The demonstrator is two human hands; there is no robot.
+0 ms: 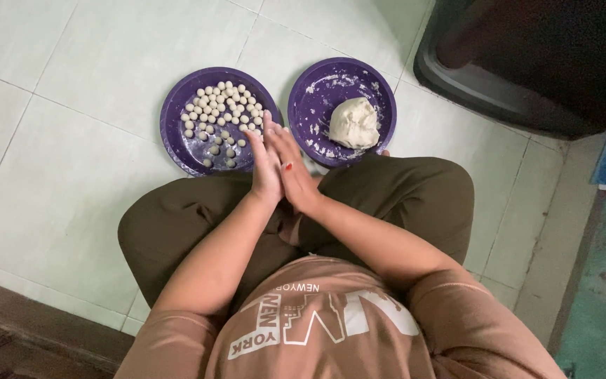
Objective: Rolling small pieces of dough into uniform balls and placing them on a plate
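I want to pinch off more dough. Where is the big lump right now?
In the head view, the dough lump sits in the right-hand purple plate on the floor, just beyond the right knee, beside the plate of small balls.

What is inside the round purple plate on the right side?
The right purple plate holds one pale lump of dough and white flour smears. Its near rim is partly covered by the right hand.

Two glossy purple plates [177, 137], probably plastic, sit on smooth, slightly shiny floor tiles [57, 175]. The dough lump [353, 123] and small balls [222, 105] look matt, soft, floury.
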